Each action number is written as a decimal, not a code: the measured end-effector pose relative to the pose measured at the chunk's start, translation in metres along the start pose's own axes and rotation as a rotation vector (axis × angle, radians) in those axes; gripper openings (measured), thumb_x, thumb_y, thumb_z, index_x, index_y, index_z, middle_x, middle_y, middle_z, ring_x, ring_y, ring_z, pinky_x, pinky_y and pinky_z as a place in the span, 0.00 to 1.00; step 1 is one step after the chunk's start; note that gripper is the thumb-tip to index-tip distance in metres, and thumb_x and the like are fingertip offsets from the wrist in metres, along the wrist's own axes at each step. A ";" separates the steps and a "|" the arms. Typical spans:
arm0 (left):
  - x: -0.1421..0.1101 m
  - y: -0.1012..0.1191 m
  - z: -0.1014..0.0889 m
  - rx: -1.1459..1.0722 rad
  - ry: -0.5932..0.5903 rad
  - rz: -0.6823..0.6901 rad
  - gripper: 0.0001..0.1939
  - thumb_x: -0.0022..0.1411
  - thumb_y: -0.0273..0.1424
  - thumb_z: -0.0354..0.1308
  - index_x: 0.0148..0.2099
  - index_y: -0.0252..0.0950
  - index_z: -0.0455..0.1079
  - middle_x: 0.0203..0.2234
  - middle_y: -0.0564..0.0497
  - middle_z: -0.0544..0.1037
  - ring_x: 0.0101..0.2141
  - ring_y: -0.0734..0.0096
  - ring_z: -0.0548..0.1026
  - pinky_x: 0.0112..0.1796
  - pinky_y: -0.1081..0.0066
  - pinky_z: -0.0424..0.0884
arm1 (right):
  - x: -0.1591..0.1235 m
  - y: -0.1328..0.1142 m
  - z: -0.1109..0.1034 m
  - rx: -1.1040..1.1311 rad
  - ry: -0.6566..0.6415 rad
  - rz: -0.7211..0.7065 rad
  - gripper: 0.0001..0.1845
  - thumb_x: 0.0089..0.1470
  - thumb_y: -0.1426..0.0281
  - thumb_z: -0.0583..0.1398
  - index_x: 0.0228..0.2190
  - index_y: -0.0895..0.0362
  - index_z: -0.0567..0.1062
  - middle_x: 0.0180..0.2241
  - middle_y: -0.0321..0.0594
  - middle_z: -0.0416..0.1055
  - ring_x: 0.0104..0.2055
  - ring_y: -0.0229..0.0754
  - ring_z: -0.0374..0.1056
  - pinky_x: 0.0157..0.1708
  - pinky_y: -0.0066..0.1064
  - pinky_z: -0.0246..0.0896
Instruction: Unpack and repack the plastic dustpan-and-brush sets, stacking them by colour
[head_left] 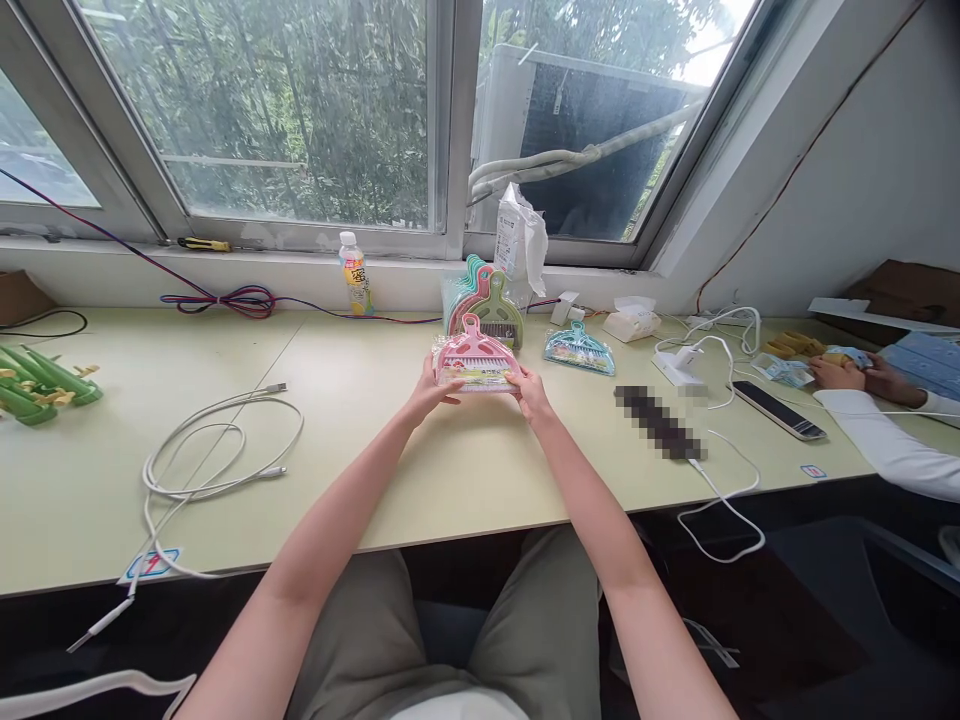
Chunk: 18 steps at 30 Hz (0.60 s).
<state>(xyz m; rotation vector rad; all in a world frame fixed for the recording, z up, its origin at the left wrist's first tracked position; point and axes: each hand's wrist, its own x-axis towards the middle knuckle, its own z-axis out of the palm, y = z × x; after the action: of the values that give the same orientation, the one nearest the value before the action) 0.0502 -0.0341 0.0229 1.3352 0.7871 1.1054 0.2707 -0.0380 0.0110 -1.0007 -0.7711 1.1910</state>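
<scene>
Both of my hands grip a pink mini dustpan and brush set (477, 362) in clear wrapping, held upright over the table. My left hand (431, 393) closes on its left lower edge, and my right hand (532, 394) on its right lower edge. A printed label crosses its front, below the bristles. Right behind it stands a row of similar wrapped sets, with a green dustpan set (496, 312) in front and pink and teal ones partly hidden. To the right, a blue dustpan set (579, 350) lies on the table.
A drink bottle (355, 275) and a torn white packet (519, 240) stand by the window. A coiled white cable (217, 440) and green plastic pieces (45, 385) lie left. Right are a tissue pack (632, 320), a power strip (679, 368), a phone (778, 410) and a co-worker's hands (840, 373).
</scene>
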 end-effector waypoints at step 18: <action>0.014 -0.008 0.001 0.074 0.254 -0.026 0.36 0.59 0.42 0.61 0.67 0.42 0.57 0.44 0.46 0.79 0.21 0.76 0.74 0.20 0.76 0.69 | -0.006 -0.016 -0.010 -0.174 -0.142 -0.053 0.43 0.30 0.73 0.76 0.51 0.53 0.71 0.31 0.34 0.79 0.34 0.43 0.76 0.43 0.43 0.75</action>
<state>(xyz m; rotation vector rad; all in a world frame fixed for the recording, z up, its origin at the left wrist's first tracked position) 0.0571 -0.0210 0.0171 1.2563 1.0373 1.2514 0.2844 -0.0466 0.0219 -1.0390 -1.0217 1.1736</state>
